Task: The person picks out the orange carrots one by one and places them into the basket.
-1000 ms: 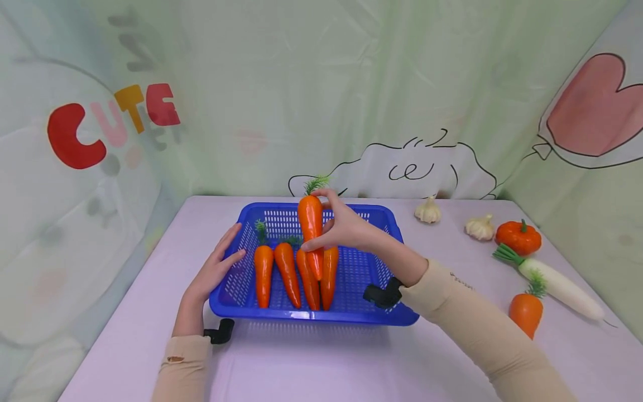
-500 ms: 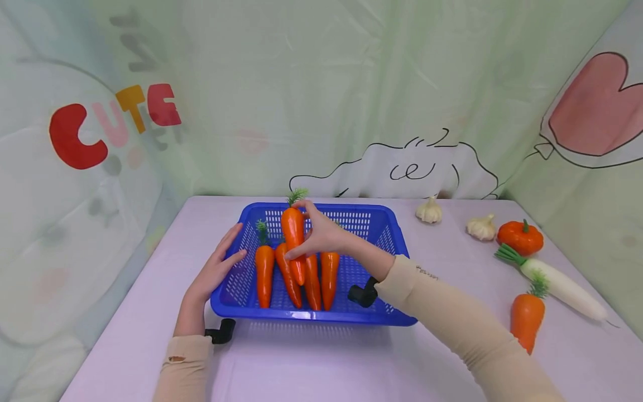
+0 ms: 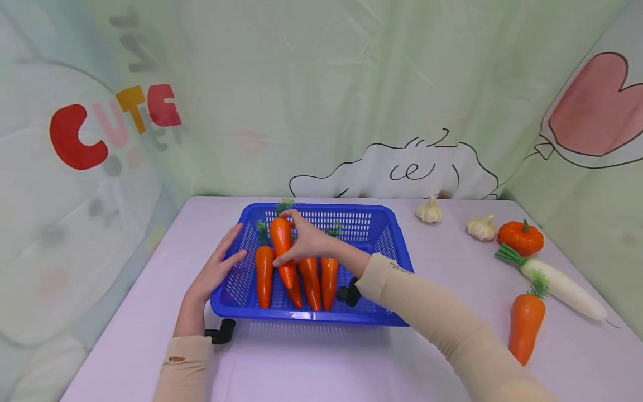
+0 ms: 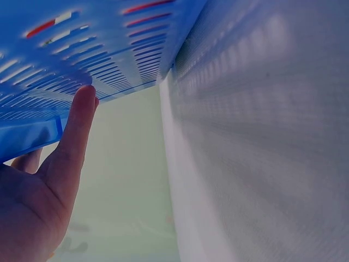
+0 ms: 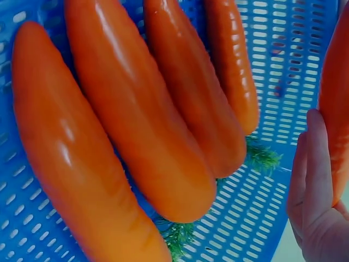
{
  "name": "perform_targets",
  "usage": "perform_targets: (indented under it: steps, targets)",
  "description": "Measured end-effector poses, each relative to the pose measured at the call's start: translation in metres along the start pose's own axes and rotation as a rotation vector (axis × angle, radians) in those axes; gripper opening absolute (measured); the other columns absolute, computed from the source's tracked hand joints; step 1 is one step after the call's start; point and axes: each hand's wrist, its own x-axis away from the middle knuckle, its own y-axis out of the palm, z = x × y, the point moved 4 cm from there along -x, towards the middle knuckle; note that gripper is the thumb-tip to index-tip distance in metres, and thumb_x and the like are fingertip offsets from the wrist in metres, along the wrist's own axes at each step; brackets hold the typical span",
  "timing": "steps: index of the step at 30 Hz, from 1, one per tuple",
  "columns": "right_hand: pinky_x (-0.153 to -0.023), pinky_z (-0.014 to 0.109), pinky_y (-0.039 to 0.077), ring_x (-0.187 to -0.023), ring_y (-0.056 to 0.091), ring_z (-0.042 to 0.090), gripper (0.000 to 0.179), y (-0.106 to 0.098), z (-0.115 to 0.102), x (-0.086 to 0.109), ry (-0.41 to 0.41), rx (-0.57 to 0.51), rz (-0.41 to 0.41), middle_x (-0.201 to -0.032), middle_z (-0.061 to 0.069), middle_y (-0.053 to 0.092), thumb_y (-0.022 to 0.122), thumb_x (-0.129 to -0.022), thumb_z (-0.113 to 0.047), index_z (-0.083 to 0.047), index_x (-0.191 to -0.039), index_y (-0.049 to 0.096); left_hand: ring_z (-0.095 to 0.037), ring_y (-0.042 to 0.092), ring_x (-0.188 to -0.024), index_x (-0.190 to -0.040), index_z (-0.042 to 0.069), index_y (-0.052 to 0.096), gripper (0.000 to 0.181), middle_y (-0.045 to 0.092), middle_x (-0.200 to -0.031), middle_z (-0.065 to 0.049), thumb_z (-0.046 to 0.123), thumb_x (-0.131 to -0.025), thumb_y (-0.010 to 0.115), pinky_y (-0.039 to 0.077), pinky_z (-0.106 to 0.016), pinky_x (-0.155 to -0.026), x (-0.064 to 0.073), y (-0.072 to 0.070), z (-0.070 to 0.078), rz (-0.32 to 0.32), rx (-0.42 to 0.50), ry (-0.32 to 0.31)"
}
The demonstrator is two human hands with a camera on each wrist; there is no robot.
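In the head view my right hand (image 3: 312,241) grips an orange carrot (image 3: 281,233) with a frilly green top, thumb on one side and fingers on the other. That carrot hangs tilted over several others in the blue plastic basket (image 3: 311,316), overlapping the second carrot from the left. Carrots (image 5: 143,120) lie side by side there, seen large in the right wrist view, with the held carrot (image 5: 337,103) at the right edge. My left hand (image 3: 215,269) rests at the basket's left rim with straight fingers; its outer wall (image 4: 117,60) fills the upper left wrist view.
On the right of the white table (image 3: 301,368) lie two garlic bulbs (image 3: 428,212), a small orange pumpkin (image 3: 520,237), a white radish (image 3: 562,287) and another carrot (image 3: 526,328). A printed curtain (image 3: 281,111) stands behind the table.
My right hand has moved left and lower with the carrot, from over the right-hand carrots to over the left ones. My left hand stays at the rim.
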Motion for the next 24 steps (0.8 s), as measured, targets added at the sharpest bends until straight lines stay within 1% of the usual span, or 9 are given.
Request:
perform_targets:
  steps: [3, 7, 11, 18, 24]
  targets:
    - [-0.062, 0.031, 0.055, -0.094, 0.056, 0.029, 0.094, 0.002, 0.002, -0.004, 0.017, 0.008, 0.001, -0.131, 0.017, 0.034, 0.082, -0.067, -0.016, -0.015, -0.138, 0.021, -0.029, 0.005, -0.139, -0.147, 0.028, 0.019, 0.059, 0.008, -0.153, -0.001, 0.025, -0.094, 0.047, 0.007, -0.066, -0.102, -0.003, 0.0, -0.008, 0.005, -0.01, 0.011]
    - [-0.062, 0.03, 0.055, -0.1, 0.053, 0.03, 0.091, 0.008, 0.004, -0.01, 0.036, 0.019, -0.014, -0.131, 0.016, 0.035, 0.081, -0.069, -0.015, -0.015, -0.137, 0.022, -0.029, 0.005, -0.139, -0.146, 0.03, 0.018, 0.059, 0.008, -0.153, 0.0, 0.026, -0.094, 0.046, 0.008, -0.067, -0.101, -0.004, 0.0, -0.01, 0.005, -0.019, 0.02]
    - [-0.062, 0.03, 0.055, -0.098, 0.054, 0.03, 0.089, 0.015, 0.004, -0.015, 0.039, 0.019, -0.027, -0.127, 0.016, 0.038, 0.081, -0.068, -0.014, -0.014, -0.136, 0.023, -0.029, 0.005, -0.139, -0.147, 0.031, 0.018, 0.059, 0.007, -0.153, 0.0, 0.025, -0.094, 0.046, 0.009, -0.067, -0.101, -0.003, 0.0, -0.009, 0.007, -0.021, 0.013]
    - [-0.063, 0.029, 0.055, -0.097, 0.053, 0.026, 0.086, 0.027, 0.006, -0.021, 0.038, 0.071, -0.042, -0.118, 0.014, 0.044, 0.08, -0.07, -0.016, -0.012, -0.135, 0.024, -0.032, 0.005, -0.138, -0.147, 0.028, 0.018, 0.06, 0.007, -0.153, -0.001, 0.027, -0.094, 0.045, 0.011, -0.068, -0.099, -0.002, 0.0, -0.008, 0.002, -0.005, 0.022]
    - [-0.076, 0.033, 0.053, -0.1, 0.052, 0.024, 0.088, 0.035, 0.011, -0.023, 0.052, 0.13, -0.038, -0.118, 0.012, 0.044, 0.081, -0.069, -0.017, -0.012, -0.135, 0.023, -0.03, 0.006, -0.139, -0.147, 0.03, 0.017, 0.061, 0.006, -0.153, 0.001, 0.031, -0.094, 0.046, 0.013, -0.068, -0.099, -0.001, 0.0, -0.008, 0.0, -0.012, 0.007]
